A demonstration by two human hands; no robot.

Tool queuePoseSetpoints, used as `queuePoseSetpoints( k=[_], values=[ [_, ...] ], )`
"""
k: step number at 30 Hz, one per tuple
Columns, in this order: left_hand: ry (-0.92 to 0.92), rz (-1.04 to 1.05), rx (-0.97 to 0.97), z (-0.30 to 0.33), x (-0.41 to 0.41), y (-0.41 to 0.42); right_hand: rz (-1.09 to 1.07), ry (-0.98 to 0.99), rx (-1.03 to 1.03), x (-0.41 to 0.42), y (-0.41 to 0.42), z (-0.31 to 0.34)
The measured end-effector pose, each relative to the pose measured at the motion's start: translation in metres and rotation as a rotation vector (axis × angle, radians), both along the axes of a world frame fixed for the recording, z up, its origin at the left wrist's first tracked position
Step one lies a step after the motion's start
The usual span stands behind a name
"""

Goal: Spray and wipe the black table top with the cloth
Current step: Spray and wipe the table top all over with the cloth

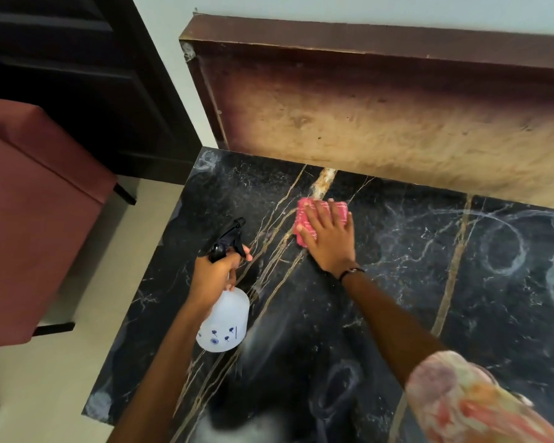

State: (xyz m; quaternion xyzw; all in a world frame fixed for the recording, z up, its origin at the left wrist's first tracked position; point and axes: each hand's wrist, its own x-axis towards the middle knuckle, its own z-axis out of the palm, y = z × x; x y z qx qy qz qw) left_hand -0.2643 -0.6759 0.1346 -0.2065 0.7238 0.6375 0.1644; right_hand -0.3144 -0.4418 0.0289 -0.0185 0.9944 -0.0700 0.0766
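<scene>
The wiping looks under way: the right hand (328,238) lies flat, fingers spread, pressing the pink cloth (317,219) on the black desk (397,298) near its back edge. The left hand (213,276) is closed round the neck of the spray bottle (223,321), held above the desk's left side. Next, I'd judge, sweep toward the dusty rings on the right. Part of the cloth hides under the palm; the desk's right end is cut off.

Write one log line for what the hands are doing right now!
left hand: holds spray bottle | right hand: flat on pink cloth | black table top: smudges remain
</scene>
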Motion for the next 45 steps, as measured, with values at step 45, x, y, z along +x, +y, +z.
queuePoseSetpoints(
  k=[45],
  values=[
    [-0.074,-0.203,0.034,-0.020,0.043,-0.070,0.206,-0.003,0.023,0.175,-0.054,-0.002]
  ],
)
